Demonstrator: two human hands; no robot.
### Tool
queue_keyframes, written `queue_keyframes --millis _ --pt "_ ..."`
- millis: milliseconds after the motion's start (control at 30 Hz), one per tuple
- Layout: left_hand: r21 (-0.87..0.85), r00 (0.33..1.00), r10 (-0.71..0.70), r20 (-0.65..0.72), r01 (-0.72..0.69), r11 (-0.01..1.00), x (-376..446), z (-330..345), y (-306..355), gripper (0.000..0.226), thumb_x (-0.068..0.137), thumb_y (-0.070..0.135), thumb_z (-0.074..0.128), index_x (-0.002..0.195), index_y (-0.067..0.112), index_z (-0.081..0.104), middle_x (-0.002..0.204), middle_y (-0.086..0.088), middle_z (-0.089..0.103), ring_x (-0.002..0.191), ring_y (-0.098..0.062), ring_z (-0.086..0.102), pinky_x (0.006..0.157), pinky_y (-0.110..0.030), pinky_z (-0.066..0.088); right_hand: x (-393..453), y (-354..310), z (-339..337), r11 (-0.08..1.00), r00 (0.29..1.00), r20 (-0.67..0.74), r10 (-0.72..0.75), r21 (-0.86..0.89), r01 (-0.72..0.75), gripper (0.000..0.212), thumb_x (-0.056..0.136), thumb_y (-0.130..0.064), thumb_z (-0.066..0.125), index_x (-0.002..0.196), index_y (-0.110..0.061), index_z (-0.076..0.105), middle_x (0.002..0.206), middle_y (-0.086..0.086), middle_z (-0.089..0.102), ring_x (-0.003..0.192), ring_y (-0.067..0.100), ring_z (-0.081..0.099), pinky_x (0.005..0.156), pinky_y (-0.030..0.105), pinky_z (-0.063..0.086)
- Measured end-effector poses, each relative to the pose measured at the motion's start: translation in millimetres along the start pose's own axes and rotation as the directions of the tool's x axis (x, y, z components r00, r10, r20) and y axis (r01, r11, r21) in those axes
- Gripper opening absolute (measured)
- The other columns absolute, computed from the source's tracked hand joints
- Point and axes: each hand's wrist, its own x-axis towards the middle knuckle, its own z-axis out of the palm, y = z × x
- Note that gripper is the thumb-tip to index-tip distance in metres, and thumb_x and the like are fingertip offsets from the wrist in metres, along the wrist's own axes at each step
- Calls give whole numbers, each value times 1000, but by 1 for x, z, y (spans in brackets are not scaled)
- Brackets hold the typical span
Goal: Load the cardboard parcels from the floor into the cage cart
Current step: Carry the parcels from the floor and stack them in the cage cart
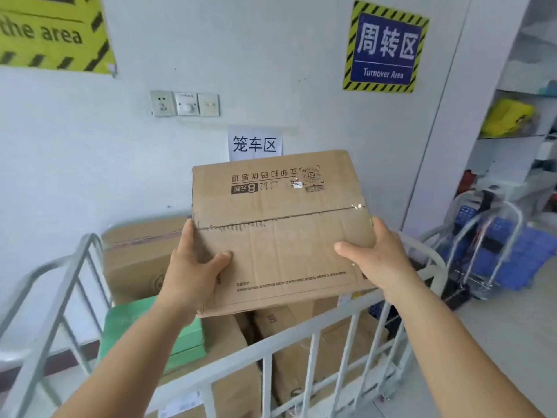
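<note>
I hold a brown cardboard parcel (280, 227) with printed Chinese text and a taped seam above the grey metal cage cart (301, 342). My left hand (193, 270) grips its left side, thumb on the top face. My right hand (376, 257) grips its right side, thumb on top as well. Inside the cart lie several cardboard parcels (135, 257) and a green box (132, 327). The held parcel hides part of the cart's contents.
The cart stands against a white wall (90, 161) with sockets and signs. A folded hand trolley (485, 236) with blue items stands on the floor at right, beside white shelves (518, 116) holding a yellow bag.
</note>
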Motion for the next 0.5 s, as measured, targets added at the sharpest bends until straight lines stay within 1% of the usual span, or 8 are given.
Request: queue_keyframes --millis 33,100,167,233,300,367,433,500 --pt "14 999 -19 -34 19 1000 4 -14 -4 74 84 20 72 140 47 32 124 6 60 97 -18 64 82 -37 54 7 -7 16 1000 999 36 -5 -8 6 101 59 -65 74 146 -40 29 142 -6 41 123 24 51 98 45 47" --pt "53 993 -64 -104 70 996 13 -41 -14 79 83 25 73 143 48 28 130 7 57 104 -19 62 91 -42 52 16 -23 51 1000 993 121 -12 16 10 99 69 -54 76 151 -34 25 144 -3 35 128 24 46 99 38 42" --pt "108 981 -95 -170 114 988 23 -65 -25 80 84 28 72 147 43 24 137 6 53 106 -18 58 92 -36 48 31 -32 88 999 982 189 -25 39 18 106 56 -61 75 148 -35 32 142 -3 42 122 23 53 99 40 46" --pt "168 960 -145 -239 188 968 35 -85 -36 83 86 30 70 151 38 20 142 3 47 110 -19 53 93 -35 45 46 -34 129 998 962 269 -37 53 23 110 44 -66 70 144 -37 36 135 -3 50 112 21 59 93 42 52" --pt "215 933 -202 -298 272 938 51 -103 -50 84 87 33 69 153 36 16 146 -1 44 120 -26 51 101 -42 44 64 -31 170 998 934 357 -9 68 -17 108 43 -65 70 143 -40 35 134 -6 53 111 19 61 92 42 53" --pt "255 906 -261 -334 354 900 68 -117 -66 84 88 34 67 153 36 15 149 -3 41 125 -29 49 103 -46 43 81 -25 210 996 899 438 20 72 -57 108 43 -64 72 142 -40 36 135 -6 53 111 20 60 92 43 52" --pt "262 882 -318 -347 417 870 81 -125 -81 82 90 32 65 154 34 14 150 -3 39 127 -29 47 104 -43 42 91 -21 242 995 869 492 52 49 -87 107 45 -62 73 142 -38 38 134 -3 54 110 20 61 91 42 53" --pt "288 861 -355 -365 467 836 89 -129 -93 82 90 30 65 154 30 14 148 -4 41 126 -29 47 102 -39 42 96 -21 266 992 838 538 89 25 -121 97 57 -52 78 144 -32 39 133 0 52 105 17 61 82 36 54"
